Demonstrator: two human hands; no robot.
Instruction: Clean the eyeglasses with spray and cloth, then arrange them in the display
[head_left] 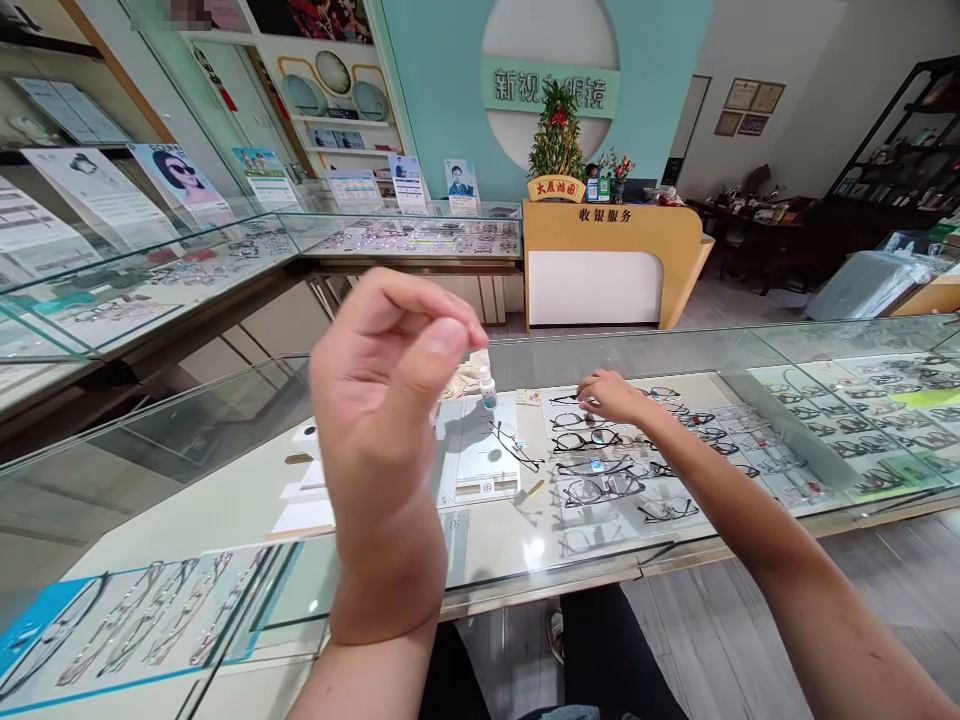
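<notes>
Left hand [382, 390] aloft, right hand [609, 396] beside dark eyeglasses [564, 400].

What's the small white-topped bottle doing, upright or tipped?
Upright: the bottle has its white top pointing up, above the wider body.

So the counter [517, 545] is see-through glass with a pale base underneath, and it's pretty busy. Rows of eyeglasses [589, 440] take up the middle, mostly dark frames, tho I can't really tell what's on the glass and what's under it. Just left of them there's a white tray [480, 465] with a small bottle [488, 390] near its far end, plus a crumpled cloth [468, 378]. More frames sit on a blue-edged sheet [45, 607] at far left
</notes>
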